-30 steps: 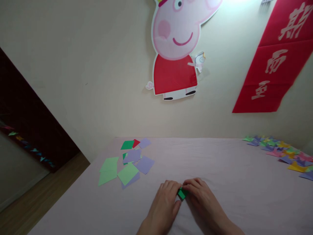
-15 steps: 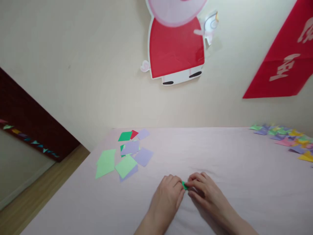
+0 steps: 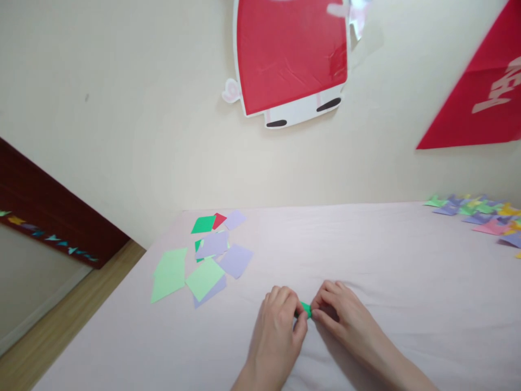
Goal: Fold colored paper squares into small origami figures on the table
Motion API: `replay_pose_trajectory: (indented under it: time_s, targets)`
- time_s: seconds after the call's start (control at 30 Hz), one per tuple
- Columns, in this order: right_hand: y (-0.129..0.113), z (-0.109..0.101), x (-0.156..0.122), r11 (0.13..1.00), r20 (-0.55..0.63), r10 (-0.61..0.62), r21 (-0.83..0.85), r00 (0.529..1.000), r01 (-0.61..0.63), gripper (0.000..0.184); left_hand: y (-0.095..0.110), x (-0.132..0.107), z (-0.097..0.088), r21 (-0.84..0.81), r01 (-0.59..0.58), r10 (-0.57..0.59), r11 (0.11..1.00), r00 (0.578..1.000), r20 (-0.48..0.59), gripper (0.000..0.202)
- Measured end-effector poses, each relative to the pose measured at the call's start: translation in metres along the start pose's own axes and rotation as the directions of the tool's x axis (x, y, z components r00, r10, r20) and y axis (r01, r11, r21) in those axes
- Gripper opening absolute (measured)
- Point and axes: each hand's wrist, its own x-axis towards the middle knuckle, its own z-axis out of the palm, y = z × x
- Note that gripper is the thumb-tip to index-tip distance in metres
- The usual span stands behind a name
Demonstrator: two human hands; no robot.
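Observation:
A small folded piece of dark green paper (image 3: pixel 305 309) lies on the pale pink table cover (image 3: pixel 386 260), pinched from both sides. My left hand (image 3: pixel 279 326) has its fingers curled and its thumb pressed against the paper's left end. My right hand (image 3: pixel 342 317) grips the right end with fingertips bunched together. Most of the paper is hidden between the fingers.
Several loose paper squares (image 3: pixel 203 255) in light green, lilac, dark green and red lie at the table's left. Folded coloured paper shapes (image 3: pixel 478 214) are heaped at the far right. The wall holds a cartoon pig cutout (image 3: pixel 291 60) and a red banner (image 3: pixel 480 98). Wooden floor (image 3: pixel 61 320) lies left of the table.
The view has tilted downward, so the wall decorations slid up. Both hands have closed tighter on the green paper, and less of it shows than a second ago.

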Motion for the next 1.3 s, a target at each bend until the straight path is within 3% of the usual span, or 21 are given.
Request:
replay_pose_trajectory:
  time_s: [0.47, 0.67, 1.13, 1.3]
  targets:
    - [0.000, 0.006, -0.003, 0.987, -0.050, -0.060, -0.149, 0.997, 0.052, 0.014, 0.002, 0.006, 0.012, 0.355, 0.048, -0.066, 0.933, 0.997, 0.037, 0.009]
    - [-0.002, 0.008, -0.002, 0.987, -0.069, -0.033, -0.158, 0.997, 0.022, 0.011, 0.000, 0.004, 0.021, 0.451, 0.061, -0.063, 0.890, 0.998, -0.011, 0.010]
    - [0.008, 0.000, 0.000, 0.998, -0.035, -0.063, -0.005, 0.997, 0.063, 0.020, 0.004, 0.007, 0.023, 0.488, 0.058, -0.072, 0.871, 0.997, 0.010, 0.015]
    - [-0.002, 0.004, 0.000, 0.998, -0.051, -0.009, -0.064, 0.999, 0.006, 0.007, 0.004, 0.007, 0.023, 0.477, 0.065, -0.080, 0.877, 0.997, 0.013, 0.015]
